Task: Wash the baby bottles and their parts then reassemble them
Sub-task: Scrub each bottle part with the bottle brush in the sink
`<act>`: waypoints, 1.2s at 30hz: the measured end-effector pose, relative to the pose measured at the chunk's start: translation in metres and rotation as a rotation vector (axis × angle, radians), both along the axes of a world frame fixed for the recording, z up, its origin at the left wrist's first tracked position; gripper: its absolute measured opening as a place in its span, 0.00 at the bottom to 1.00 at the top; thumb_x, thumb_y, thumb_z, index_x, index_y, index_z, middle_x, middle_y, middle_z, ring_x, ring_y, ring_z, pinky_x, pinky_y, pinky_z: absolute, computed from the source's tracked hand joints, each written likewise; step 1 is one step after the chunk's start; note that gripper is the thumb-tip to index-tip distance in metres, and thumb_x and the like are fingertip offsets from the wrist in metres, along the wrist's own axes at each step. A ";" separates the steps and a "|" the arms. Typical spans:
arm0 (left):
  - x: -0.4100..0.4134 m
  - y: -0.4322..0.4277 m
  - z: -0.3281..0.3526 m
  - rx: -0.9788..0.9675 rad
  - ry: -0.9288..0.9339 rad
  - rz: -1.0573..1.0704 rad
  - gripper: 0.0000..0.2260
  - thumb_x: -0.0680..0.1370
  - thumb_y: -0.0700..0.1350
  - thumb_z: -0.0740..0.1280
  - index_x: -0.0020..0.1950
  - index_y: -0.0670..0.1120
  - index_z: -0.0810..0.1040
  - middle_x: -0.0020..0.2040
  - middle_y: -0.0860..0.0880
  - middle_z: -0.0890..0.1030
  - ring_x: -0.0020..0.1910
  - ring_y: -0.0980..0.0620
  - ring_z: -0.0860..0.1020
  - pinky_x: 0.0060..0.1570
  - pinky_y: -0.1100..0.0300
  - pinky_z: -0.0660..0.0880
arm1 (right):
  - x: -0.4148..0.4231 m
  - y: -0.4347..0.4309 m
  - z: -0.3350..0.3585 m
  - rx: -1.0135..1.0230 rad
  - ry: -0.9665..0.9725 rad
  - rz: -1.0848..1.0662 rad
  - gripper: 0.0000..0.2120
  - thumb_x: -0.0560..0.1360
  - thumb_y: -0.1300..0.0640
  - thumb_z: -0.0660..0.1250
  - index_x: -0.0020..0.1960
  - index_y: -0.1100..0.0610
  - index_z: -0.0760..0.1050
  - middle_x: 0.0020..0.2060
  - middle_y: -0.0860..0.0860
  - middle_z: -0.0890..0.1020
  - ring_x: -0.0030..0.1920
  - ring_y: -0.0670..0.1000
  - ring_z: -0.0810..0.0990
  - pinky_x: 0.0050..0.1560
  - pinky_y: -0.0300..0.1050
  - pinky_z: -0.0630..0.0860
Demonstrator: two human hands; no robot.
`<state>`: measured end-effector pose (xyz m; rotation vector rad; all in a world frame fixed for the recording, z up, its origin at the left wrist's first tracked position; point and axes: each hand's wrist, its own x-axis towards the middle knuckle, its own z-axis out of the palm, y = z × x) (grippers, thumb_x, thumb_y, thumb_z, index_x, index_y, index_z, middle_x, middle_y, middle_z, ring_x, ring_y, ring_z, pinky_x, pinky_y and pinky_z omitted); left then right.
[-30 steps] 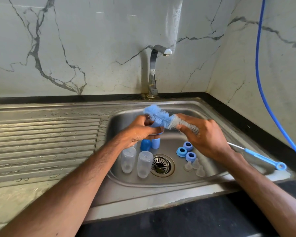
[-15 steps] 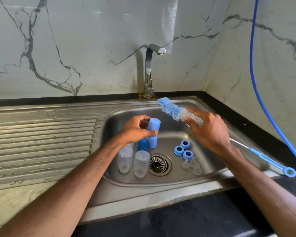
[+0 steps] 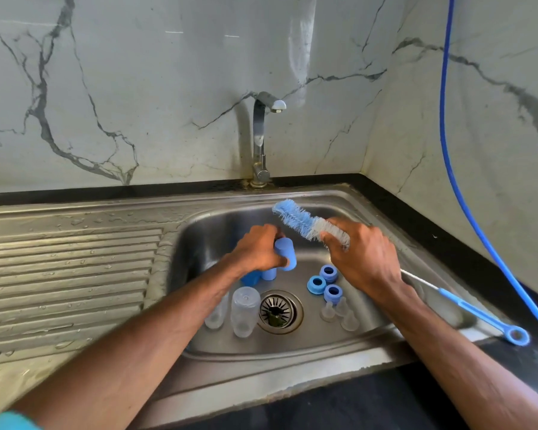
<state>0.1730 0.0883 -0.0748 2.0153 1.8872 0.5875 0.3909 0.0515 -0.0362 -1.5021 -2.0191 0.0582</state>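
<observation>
Two bare hands meet over the stainless-steel sink basin (image 3: 292, 367) as I watch through the head camera. The left hand (image 3: 258, 249) curls fingers and thumb round a pale-blue cylindrical plastic bottle cap (image 3: 285, 254), held above the basin floor just left of the brush. The right hand (image 3: 365, 259) grips a long bottle brush with blue and white bristles (image 3: 308, 225) at the base of its bristles. The bristle end points up and left, near the cap but apart from it. The brush's thin stem and blue looped handle (image 3: 494, 321) run back past the wrist and out over the sink's right rim.

Beneath the left hand, two more blue caps (image 3: 269, 273) stand on the basin floor, partly hidden. Nearer me, two clear plastic baby bottles (image 3: 245, 310) stand on end left of the round drain strainer (image 3: 280, 311). Right of the drain, three blue screw rings (image 3: 316, 284) cluster, with three clear silicone teats (image 3: 350, 321) just in front of them. A chrome tap (image 3: 260, 141) rises behind, and a blue hose (image 3: 466, 197) hangs down the marble wall.
</observation>
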 end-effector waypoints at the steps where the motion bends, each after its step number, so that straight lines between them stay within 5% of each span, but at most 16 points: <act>1: 0.005 0.008 -0.003 -0.008 0.039 0.002 0.20 0.70 0.52 0.78 0.60 0.49 0.80 0.51 0.51 0.82 0.51 0.49 0.81 0.47 0.52 0.78 | 0.000 0.002 -0.002 -0.002 -0.004 -0.013 0.12 0.82 0.44 0.65 0.63 0.44 0.79 0.39 0.48 0.83 0.38 0.56 0.81 0.39 0.48 0.78; 6: 0.018 0.044 -0.026 -0.033 0.249 -0.021 0.15 0.69 0.50 0.77 0.52 0.51 0.77 0.49 0.49 0.81 0.53 0.45 0.80 0.42 0.55 0.70 | 0.004 0.006 -0.004 -0.022 -0.004 -0.050 0.12 0.82 0.45 0.65 0.63 0.44 0.80 0.40 0.49 0.83 0.38 0.56 0.80 0.39 0.45 0.72; 14: 0.021 0.081 -0.063 -0.107 0.473 -0.027 0.22 0.75 0.45 0.73 0.66 0.43 0.73 0.64 0.42 0.78 0.65 0.41 0.74 0.64 0.44 0.69 | 0.004 0.011 -0.008 -0.017 0.003 -0.025 0.13 0.82 0.45 0.66 0.64 0.45 0.79 0.43 0.48 0.84 0.39 0.53 0.82 0.41 0.50 0.82; 21: 0.046 0.081 -0.071 0.058 0.509 -0.174 0.32 0.69 0.55 0.76 0.68 0.44 0.72 0.66 0.43 0.72 0.65 0.42 0.66 0.64 0.45 0.65 | 0.006 0.013 -0.008 -0.003 0.038 -0.063 0.14 0.82 0.43 0.65 0.65 0.44 0.79 0.44 0.49 0.86 0.41 0.55 0.84 0.43 0.53 0.82; 27: 0.071 0.074 -0.089 0.159 0.548 -0.460 0.25 0.70 0.55 0.73 0.65 0.48 0.75 0.61 0.46 0.76 0.60 0.45 0.67 0.59 0.48 0.66 | 0.004 0.011 -0.007 0.037 0.047 -0.088 0.14 0.81 0.43 0.65 0.64 0.46 0.80 0.46 0.49 0.86 0.42 0.55 0.84 0.44 0.53 0.83; 31: 0.075 0.070 -0.091 0.096 0.610 -0.469 0.19 0.73 0.50 0.74 0.62 0.47 0.77 0.62 0.44 0.77 0.63 0.43 0.71 0.64 0.47 0.68 | 0.004 0.010 -0.006 0.027 0.033 -0.074 0.13 0.82 0.45 0.66 0.64 0.46 0.80 0.47 0.49 0.86 0.43 0.53 0.84 0.44 0.50 0.83; 36: 0.070 0.068 -0.096 0.089 0.626 -0.452 0.18 0.71 0.49 0.74 0.59 0.47 0.79 0.52 0.47 0.83 0.53 0.44 0.79 0.60 0.46 0.74 | 0.004 0.010 -0.005 -0.006 0.015 -0.071 0.14 0.82 0.45 0.65 0.64 0.47 0.80 0.47 0.50 0.86 0.43 0.54 0.84 0.42 0.47 0.79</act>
